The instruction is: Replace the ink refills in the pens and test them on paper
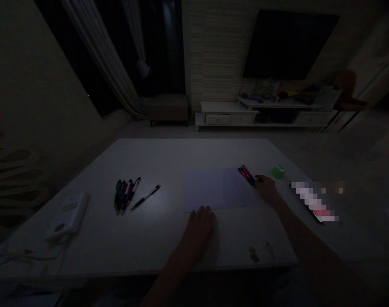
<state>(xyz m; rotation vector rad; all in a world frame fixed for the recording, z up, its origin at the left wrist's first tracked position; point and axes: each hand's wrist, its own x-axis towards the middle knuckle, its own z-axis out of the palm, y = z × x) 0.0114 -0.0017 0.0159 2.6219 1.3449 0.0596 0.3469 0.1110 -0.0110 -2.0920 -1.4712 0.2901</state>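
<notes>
A sheet of paper (203, 189) lies on the white table, its right part covered in small writing. My left hand (199, 226) rests flat with fingers stretched out, fingertips at the sheet's near edge. At the paper's upper right corner are a few red and black pens (246, 174). My right hand (267, 188) has its fingers curled around their near end; the dim light blurs the exact grip. On the left, several dark pens (126, 194) lie side by side, and a single pen (145, 198) lies apart from them, slanted.
A green-lidded small container (278, 171) stands right of my right hand, with a phone (309, 202) near the right edge. A white power strip or box (69, 213) with cables sits at left. Small stickers (253, 254) lie near the front edge of the table (168, 149).
</notes>
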